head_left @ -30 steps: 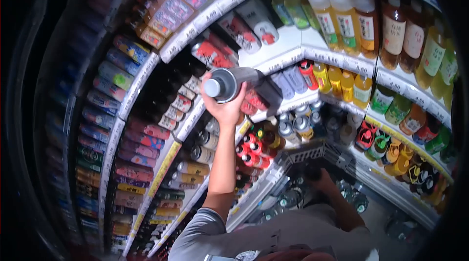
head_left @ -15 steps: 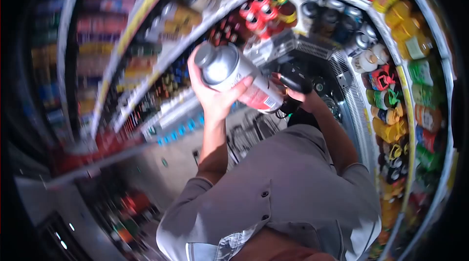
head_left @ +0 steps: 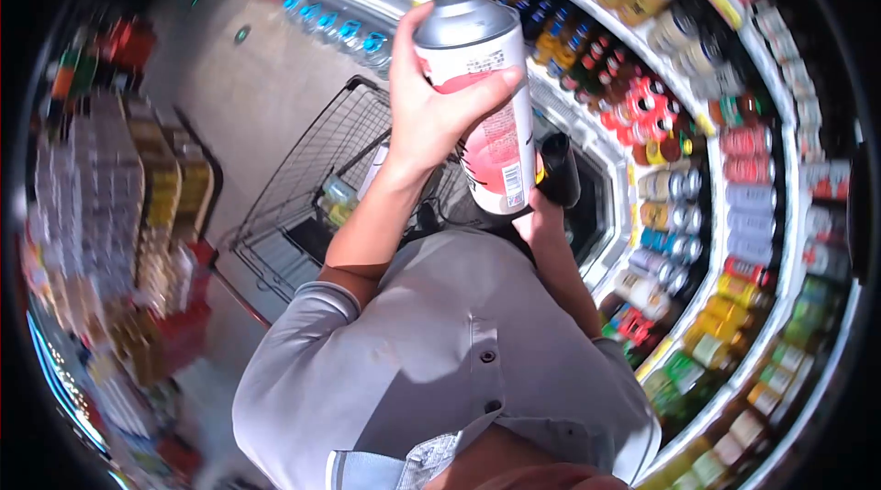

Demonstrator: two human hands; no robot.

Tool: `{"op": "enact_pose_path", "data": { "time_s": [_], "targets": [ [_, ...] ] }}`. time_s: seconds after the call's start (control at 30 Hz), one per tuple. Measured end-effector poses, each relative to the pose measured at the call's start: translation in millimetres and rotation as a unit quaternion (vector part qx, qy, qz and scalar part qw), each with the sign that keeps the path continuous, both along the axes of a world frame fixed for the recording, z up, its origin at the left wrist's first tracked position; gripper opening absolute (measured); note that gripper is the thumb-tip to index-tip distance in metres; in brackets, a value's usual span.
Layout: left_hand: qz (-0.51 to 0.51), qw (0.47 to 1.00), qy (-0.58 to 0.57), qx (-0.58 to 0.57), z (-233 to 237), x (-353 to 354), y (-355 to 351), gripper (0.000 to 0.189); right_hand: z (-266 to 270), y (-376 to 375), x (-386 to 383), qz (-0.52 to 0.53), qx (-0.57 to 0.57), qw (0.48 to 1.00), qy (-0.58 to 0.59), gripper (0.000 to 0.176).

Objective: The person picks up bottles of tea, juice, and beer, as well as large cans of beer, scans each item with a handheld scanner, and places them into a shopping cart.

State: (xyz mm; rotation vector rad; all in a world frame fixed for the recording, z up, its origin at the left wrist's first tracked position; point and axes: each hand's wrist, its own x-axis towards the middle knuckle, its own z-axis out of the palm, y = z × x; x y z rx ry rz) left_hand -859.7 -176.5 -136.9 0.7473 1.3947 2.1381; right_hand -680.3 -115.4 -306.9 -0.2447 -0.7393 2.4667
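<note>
My left hand (head_left: 427, 114) is wrapped round a large silver-capped can (head_left: 491, 137) with a white and red label and a barcode near its base. The can stands nearly upright in view, its cap at the top. Just right of the can's base, my right hand (head_left: 543, 215) is closed around a dark object (head_left: 558, 171), whose exact kind I cannot make out. Its fingers are partly hidden behind the can and the object.
A wire shopping cart (head_left: 307, 169) with some packages stands beyond my left forearm. Curved store shelves (head_left: 711, 242) full of bottles and cans run along the right. Stacked goods (head_left: 101, 206) are at the left, and water bottles (head_left: 349, 31) at the top.
The view has turned, bringing the cart and stacked goods into sight. The can is now more upright and higher in view, still in my left hand. My right hand still holds the dark object.
</note>
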Motion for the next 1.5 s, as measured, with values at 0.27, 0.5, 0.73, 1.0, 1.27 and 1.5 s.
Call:
{"op": "enact_pose_path", "data": {
  "time_s": [0.27, 0.5, 0.73, 1.0, 1.27, 1.5],
  "targets": [
    [0.118, 0.98, 0.157, -0.023, -6, -47, -96, 0.111, 12, -53, -51, 0.128, -0.013, 0.992, -0.009, 0.083],
    [0.068, 0.996, 0.009, 0.052, -22, -53, -143, 0.134, 7, -89, -75, 0.105, -0.001, 0.994, -0.036, 0.08],
    [0.059, 0.996, 0.013, 0.058, -60, -56, -176, 0.137, 14, -123, -92, 0.121, -0.026, 0.99, -0.069, 0.076],
    [0.09, 0.991, -0.022, 0.099, -91, -64, -187, 0.134, 9, -141, -86, 0.139, -0.042, 0.982, -0.119, 0.08],
    [0.042, 0.94, -0.3, 0.156, -115, -70, -189, 0.079, 33, -115, -78, 0.114, 0.196, 0.954, -0.198, 0.068],
    [0.074, 0.954, -0.281, 0.079, -147, -85, -183, 0.072, 89, -50, -80, 0.291, 0.441, 0.765, -0.367, 0.043]
  ]
}}
